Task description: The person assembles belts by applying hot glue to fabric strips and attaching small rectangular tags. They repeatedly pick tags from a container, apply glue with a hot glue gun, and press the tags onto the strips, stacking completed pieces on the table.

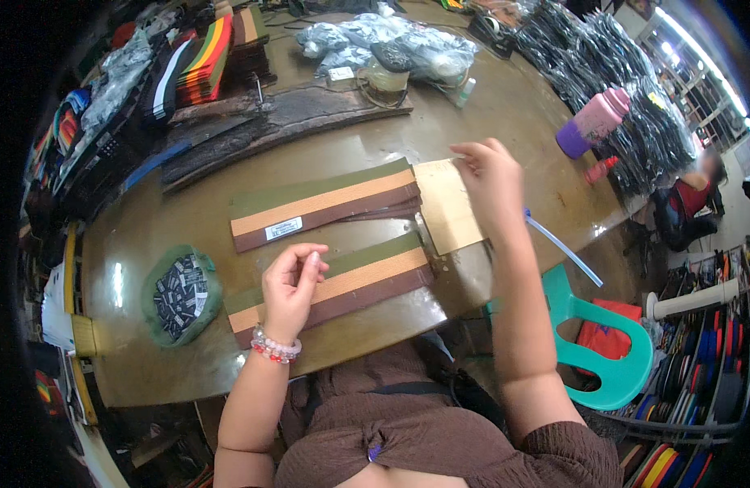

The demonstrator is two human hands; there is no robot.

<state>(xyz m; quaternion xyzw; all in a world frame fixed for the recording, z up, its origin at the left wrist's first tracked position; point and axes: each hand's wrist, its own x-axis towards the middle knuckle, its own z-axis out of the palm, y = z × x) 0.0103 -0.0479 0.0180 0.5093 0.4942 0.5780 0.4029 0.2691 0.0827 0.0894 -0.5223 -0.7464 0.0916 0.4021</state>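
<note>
crinkled brown top [399, 427], short sleeve [574, 455], knotted front [373, 446], pale and red beaded bracelets [275, 349]

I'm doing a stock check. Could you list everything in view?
Striped strips: two groups, green-tan-brown, mid-table
Label: one, white, on upper group
Pad: one, cream, right of upper group
Bag: one, green, left, holding dark tags
Table: one, brown, centre
Board: one, dark, far side
Bright stack: one, red-yellow-green, far left
Plastic bundle: one, clear, far side
Bottles: three, pink-purple, red, whitish, far and right
Packets: many, black, far right
Thin strip: one, pale blue, right edge
Chair: one, teal, right
Co-worker: one, red top, right
Edge clutter: uncountable, mixed
Bracelets: several, pink-red, left wrist
Left hand: one, over lower group
Right hand: one, near pad
</note>
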